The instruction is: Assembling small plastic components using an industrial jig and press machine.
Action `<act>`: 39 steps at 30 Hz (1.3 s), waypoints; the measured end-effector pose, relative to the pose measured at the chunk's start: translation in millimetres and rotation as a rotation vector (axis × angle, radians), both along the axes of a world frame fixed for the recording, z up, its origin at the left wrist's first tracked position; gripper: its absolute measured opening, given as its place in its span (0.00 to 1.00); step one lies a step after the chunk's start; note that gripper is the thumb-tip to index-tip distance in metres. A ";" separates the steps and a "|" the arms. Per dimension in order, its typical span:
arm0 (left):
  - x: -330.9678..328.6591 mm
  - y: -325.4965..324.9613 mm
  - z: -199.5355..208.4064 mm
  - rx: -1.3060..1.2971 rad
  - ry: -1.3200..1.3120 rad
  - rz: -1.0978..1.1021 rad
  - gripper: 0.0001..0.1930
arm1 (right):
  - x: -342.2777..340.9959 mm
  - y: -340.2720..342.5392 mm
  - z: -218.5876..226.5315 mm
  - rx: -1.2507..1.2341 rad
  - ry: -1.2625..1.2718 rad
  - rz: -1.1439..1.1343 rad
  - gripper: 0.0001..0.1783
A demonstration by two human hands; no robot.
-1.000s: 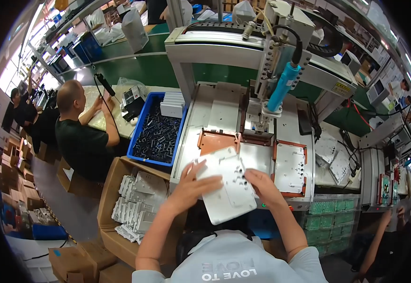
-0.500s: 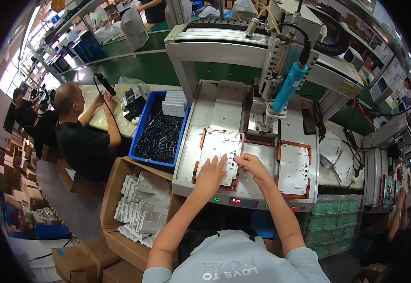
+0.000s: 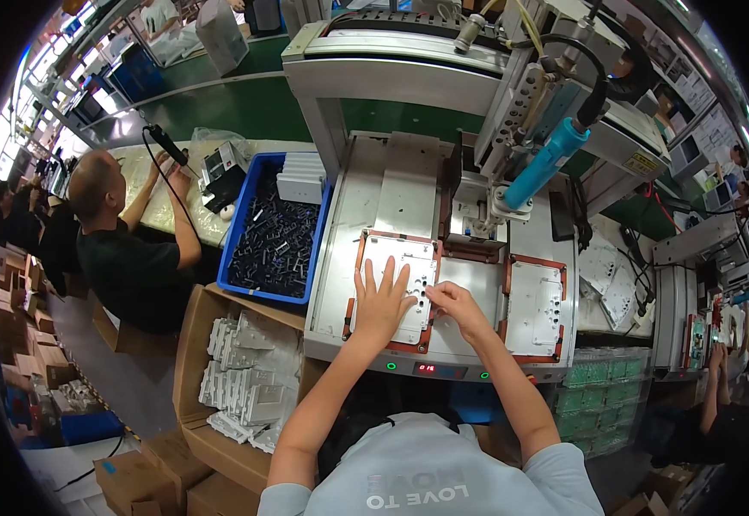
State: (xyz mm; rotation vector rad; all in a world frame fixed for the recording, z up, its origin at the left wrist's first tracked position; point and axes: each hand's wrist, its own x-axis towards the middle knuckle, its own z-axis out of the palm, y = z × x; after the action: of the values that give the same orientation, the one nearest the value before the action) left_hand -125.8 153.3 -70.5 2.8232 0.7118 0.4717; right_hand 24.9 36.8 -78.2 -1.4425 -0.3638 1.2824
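Note:
A white flat panel with small holes lies in a red-brown fixture frame on the machine's bed. My left hand rests flat on it, fingers spread. At the panel's right edge, beside a group of dark holes, my right hand has its thumb and fingers pinched together; whatever is between them is too small to tell. A similar white panel sits in a second fixture to the right. Above and behind the hands hangs a blue cylindrical screwdriver on the machine's gantry.
At the left stands a blue bin of small black parts, with white pieces stacked in its corner. Nearer is a cardboard box of white panels. A co-worker works at the left bench. Green trays are stacked at the right.
My left hand's fingers have spread wider and lie flatter on the panel. My right hand stays pinched at the panel's right edge. The whole view has shifted slightly.

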 end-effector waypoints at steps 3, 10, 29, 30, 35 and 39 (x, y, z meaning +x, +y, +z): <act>0.6 -2.4 6.8 -0.063 0.016 -0.002 0.30 | -5.8 -1.5 17.4 0.071 -0.109 -0.073 0.15; 0.4 -8.2 0.0 -0.028 0.041 -0.003 0.34 | 8.9 1.3 16.0 -0.061 -0.121 0.028 0.14; 15.2 -18.2 -7.3 0.066 0.130 0.100 0.48 | 38.9 51.5 15.6 0.076 -0.670 -0.148 0.15; 14.5 -19.1 -9.7 0.095 0.088 0.100 0.48 | 36.5 53.1 14.1 0.114 -0.682 -0.172 0.15; 14.3 -23.7 -12.1 0.075 0.035 0.142 0.42 | 26.9 59.5 17.5 0.090 -0.735 -0.171 0.14; 13.0 -28.2 -3.0 -0.017 0.143 0.177 0.41 | 5.0 82.7 19.5 0.171 -1.467 -0.202 0.18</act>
State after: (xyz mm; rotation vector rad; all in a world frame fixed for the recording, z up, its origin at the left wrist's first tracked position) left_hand -112.8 125.1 -73.4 2.8126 0.9951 0.2906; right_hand 29.9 119.6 -58.8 -1.9762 -1.1875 -0.1817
